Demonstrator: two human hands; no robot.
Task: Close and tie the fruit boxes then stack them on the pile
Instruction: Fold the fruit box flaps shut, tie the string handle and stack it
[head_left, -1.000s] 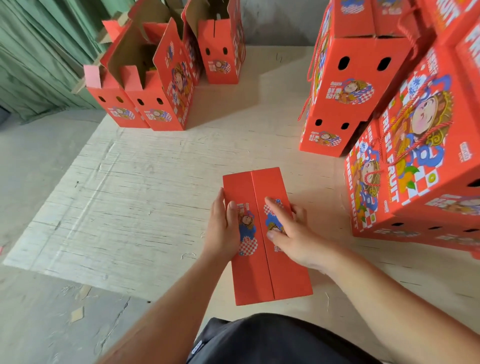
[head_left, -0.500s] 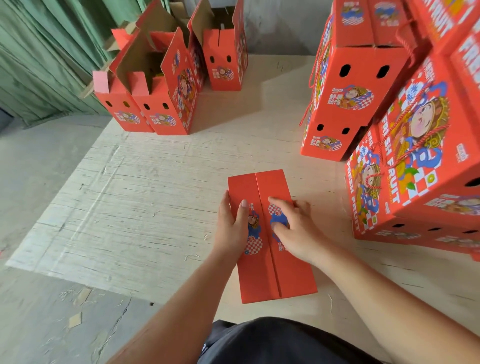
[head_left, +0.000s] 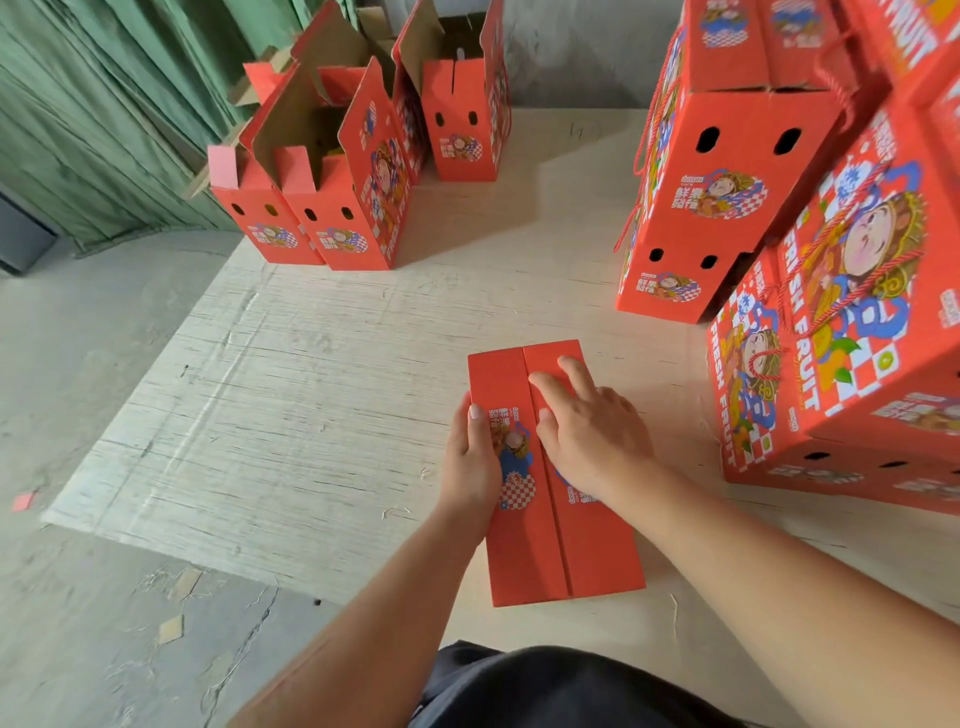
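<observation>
A red fruit box stands on the plywood sheet right in front of me, its two top flaps folded shut with a seam down the middle. My left hand grips the box's left edge, thumb lying on the left flap. My right hand lies flat, palm down, on the right flap with fingers spread toward the far end. A pile of closed red boxes with red cord handles rises at the right.
Several red boxes with open flaps stand at the far left of the sheet. Another closed stack stands at the far right. Green panels line the left wall. Bare concrete floor lies left of the sheet.
My right hand has slid forward along the right flap and flattened. The left hand stays on the left edge. The view has tilted slightly.
</observation>
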